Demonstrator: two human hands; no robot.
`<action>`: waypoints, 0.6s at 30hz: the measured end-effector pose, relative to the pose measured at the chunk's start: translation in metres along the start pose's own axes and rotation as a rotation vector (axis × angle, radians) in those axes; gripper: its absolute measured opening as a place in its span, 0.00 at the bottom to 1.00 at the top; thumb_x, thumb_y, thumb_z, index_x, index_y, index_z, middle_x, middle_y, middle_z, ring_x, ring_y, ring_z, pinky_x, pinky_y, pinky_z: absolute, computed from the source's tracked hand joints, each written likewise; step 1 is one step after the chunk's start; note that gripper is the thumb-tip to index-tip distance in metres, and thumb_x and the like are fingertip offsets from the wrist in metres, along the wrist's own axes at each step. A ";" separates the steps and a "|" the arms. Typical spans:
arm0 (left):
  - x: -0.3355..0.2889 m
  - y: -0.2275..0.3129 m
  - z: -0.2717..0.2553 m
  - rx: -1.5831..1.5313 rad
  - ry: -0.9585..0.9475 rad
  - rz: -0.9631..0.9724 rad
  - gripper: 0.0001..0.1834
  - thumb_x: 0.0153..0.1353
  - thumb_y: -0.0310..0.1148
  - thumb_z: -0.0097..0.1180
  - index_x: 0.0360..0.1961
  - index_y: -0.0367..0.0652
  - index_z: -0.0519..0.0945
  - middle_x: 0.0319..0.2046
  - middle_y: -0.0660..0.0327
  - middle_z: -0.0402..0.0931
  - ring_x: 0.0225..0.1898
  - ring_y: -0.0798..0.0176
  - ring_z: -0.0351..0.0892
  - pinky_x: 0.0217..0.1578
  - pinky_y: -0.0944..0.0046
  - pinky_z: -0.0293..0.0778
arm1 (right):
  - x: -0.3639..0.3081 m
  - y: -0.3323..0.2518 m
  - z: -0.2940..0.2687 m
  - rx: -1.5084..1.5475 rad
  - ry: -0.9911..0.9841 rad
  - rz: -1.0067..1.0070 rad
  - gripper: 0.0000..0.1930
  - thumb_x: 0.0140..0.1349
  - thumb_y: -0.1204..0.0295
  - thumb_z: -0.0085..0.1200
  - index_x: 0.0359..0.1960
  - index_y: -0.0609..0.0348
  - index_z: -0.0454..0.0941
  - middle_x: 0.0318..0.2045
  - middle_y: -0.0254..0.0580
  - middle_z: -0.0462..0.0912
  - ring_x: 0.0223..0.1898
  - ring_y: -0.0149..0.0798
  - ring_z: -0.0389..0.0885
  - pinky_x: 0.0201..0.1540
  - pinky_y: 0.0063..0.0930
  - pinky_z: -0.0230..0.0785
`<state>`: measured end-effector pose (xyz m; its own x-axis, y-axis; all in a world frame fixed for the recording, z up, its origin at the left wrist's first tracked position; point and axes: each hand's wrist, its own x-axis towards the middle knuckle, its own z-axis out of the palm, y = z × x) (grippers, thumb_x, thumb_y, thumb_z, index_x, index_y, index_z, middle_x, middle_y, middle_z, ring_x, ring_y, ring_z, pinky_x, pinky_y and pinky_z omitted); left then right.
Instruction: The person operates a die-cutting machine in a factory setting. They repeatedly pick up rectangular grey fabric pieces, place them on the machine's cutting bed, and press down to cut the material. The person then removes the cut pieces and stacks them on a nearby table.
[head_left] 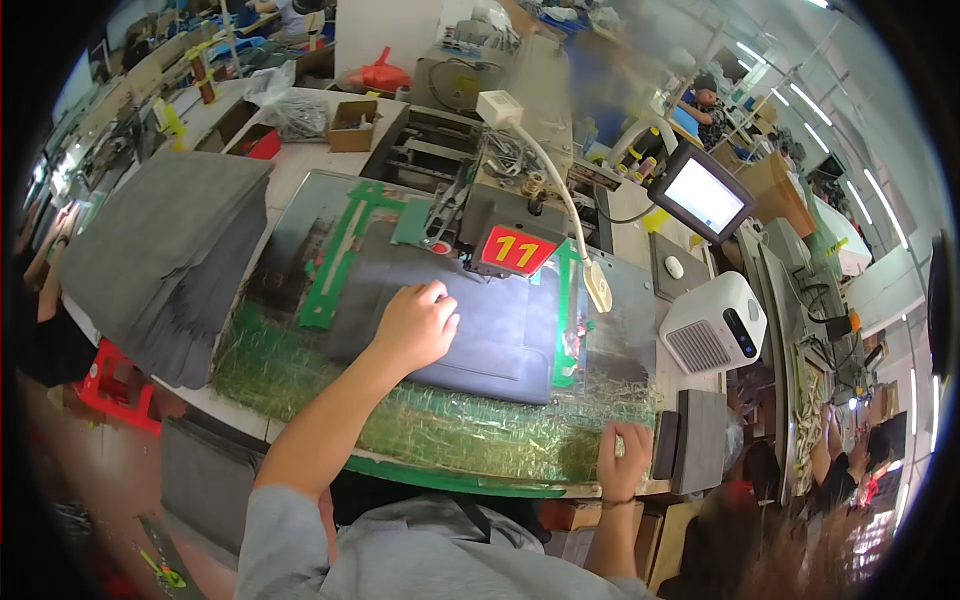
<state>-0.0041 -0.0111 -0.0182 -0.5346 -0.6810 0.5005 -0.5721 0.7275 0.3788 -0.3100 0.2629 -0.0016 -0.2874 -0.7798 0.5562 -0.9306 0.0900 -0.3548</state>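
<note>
A dark grey leather-like panel [470, 335] with stitched lines lies flat under the head of a sewing machine [500, 225]. My left hand [418, 325] rests on the panel's left half, its fingers curled closed; whatever they may hold is hidden. Green-taped strips [335, 255] flank the panel on both sides. Close to the table's front edge, at the right, my right hand [625, 460] is curled into a fist over the green-covered work surface [480, 440]. No object shows in it, and it is apart from the panel.
A stack of grey sheets [165, 250] covers the left side. On the right stand a white box-shaped fan-like device [712, 322], a lit screen [703, 195] and a mouse [674, 268]. A bendable lamp [560, 180] arches over the machine. Several people work farther off.
</note>
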 end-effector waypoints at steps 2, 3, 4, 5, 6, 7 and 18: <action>-0.006 -0.001 0.004 -0.010 0.002 0.010 0.07 0.62 0.32 0.67 0.39 0.43 0.87 0.40 0.58 0.81 0.43 0.48 0.83 0.48 0.48 0.79 | -0.044 0.004 -0.004 -0.047 0.063 0.085 0.03 0.65 0.79 0.62 0.39 0.65 0.85 0.43 0.49 0.84 0.47 0.53 0.79 0.53 0.47 0.71; -0.005 -0.003 0.005 -0.009 0.006 0.024 0.06 0.62 0.32 0.67 0.38 0.43 0.87 0.40 0.58 0.81 0.43 0.48 0.83 0.48 0.48 0.79 | -0.056 0.007 -0.002 -0.040 0.092 0.096 0.04 0.65 0.78 0.61 0.39 0.64 0.84 0.44 0.50 0.83 0.49 0.54 0.79 0.54 0.48 0.71; -0.005 -0.003 0.008 -0.016 0.009 0.029 0.06 0.63 0.32 0.67 0.38 0.43 0.87 0.40 0.59 0.81 0.43 0.49 0.82 0.48 0.49 0.79 | -0.065 0.010 0.001 -0.040 0.124 0.109 0.04 0.65 0.78 0.61 0.40 0.64 0.84 0.46 0.50 0.83 0.50 0.55 0.78 0.55 0.50 0.70; -0.004 0.000 0.010 -0.042 0.014 0.042 0.06 0.63 0.33 0.67 0.38 0.43 0.87 0.40 0.59 0.81 0.43 0.49 0.82 0.48 0.49 0.79 | -0.076 0.015 0.004 -0.045 0.158 0.133 0.05 0.65 0.77 0.60 0.40 0.63 0.84 0.48 0.51 0.82 0.52 0.56 0.78 0.57 0.52 0.69; -0.003 0.001 0.012 -0.068 0.019 0.054 0.06 0.63 0.33 0.67 0.37 0.43 0.87 0.40 0.59 0.81 0.43 0.48 0.82 0.48 0.49 0.79 | -0.083 0.021 0.009 -0.069 0.188 0.114 0.07 0.65 0.78 0.59 0.43 0.62 0.85 0.52 0.50 0.82 0.54 0.55 0.76 0.59 0.52 0.66; -0.002 0.004 0.013 -0.096 0.021 0.067 0.05 0.63 0.33 0.67 0.37 0.44 0.87 0.40 0.59 0.81 0.43 0.48 0.82 0.48 0.49 0.79 | -0.083 0.020 0.012 -0.090 0.222 0.094 0.07 0.65 0.79 0.59 0.43 0.62 0.84 0.52 0.50 0.82 0.54 0.55 0.76 0.59 0.52 0.66; 0.001 -0.001 0.011 -0.082 0.061 0.089 0.05 0.62 0.33 0.68 0.35 0.44 0.89 0.38 0.59 0.82 0.42 0.47 0.81 0.48 0.49 0.79 | -0.079 0.018 0.018 -0.120 0.294 0.062 0.08 0.61 0.79 0.59 0.42 0.62 0.84 0.46 0.49 0.83 0.51 0.56 0.78 0.58 0.50 0.67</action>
<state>-0.0107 -0.0138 -0.0270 -0.5410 -0.6088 0.5803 -0.4695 0.7911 0.3921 -0.2999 0.3147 -0.0655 -0.3811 -0.5601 0.7356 -0.9244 0.2174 -0.3134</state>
